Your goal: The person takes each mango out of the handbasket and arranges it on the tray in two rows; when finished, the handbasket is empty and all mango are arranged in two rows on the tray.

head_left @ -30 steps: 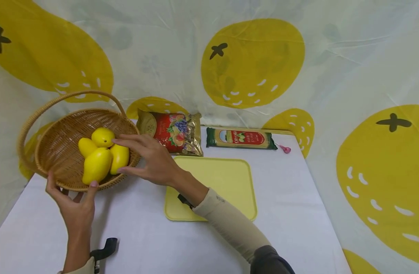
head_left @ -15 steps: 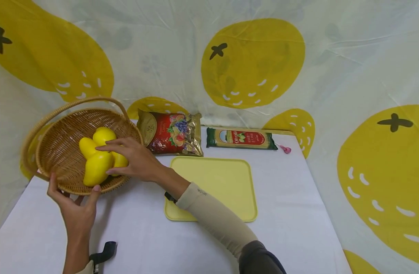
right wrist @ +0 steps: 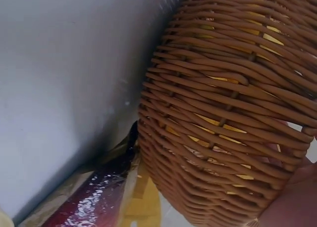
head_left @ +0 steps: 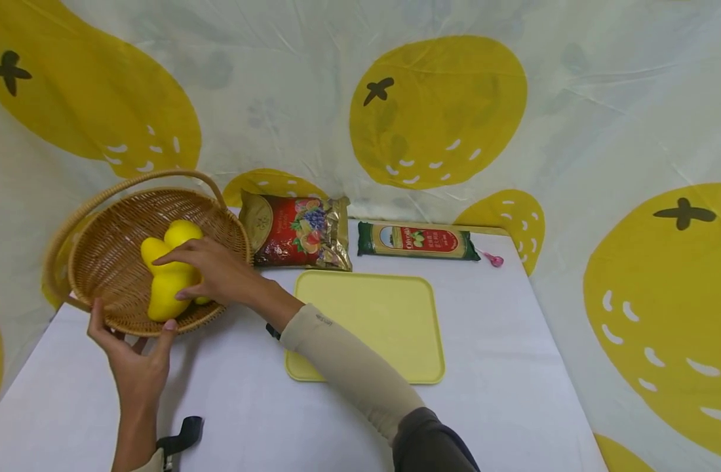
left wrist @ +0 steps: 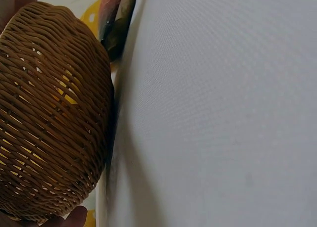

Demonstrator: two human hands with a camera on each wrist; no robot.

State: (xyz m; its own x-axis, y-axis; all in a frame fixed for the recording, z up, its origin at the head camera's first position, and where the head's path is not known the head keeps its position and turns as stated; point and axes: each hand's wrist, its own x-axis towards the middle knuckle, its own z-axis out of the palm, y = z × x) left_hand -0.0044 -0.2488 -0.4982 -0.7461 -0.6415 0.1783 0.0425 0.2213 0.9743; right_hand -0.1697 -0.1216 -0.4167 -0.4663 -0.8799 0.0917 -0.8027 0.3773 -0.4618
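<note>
A wicker basket point(head_left: 118, 295) with an arched handle stands tilted at the table's left, several yellow mangoes point(head_left: 183, 231) inside it. My left hand point(head_left: 137, 367) grips its front rim, thumb on top and fingers beneath. Inside the basket my right hand point(head_left: 219, 269) curls its fingers over the front mango point(head_left: 167, 295), with the thumb on that mango's right side. The hand partly covers another mango behind. In the left wrist view the basket's woven side point(left wrist: 54, 113) fills the left. The right wrist view shows the weave point(right wrist: 233, 103) too, but hides the right fingertips.
A red and gold candy bag point(head_left: 295, 229) stands just right of the basket. Farther right lies a green-ended Olivoilà packet point(head_left: 416, 240), beside a small pink object point(head_left: 495, 260). A yellow tray point(head_left: 372, 328) lies mid-table under the right forearm. Patterned cloth point(head_left: 290, 98) hangs behind.
My right hand has moved left and deeper into the basket, from the right-hand mango onto the front one, its fingers closing in. The left hand keeps its hold on the rim.
</note>
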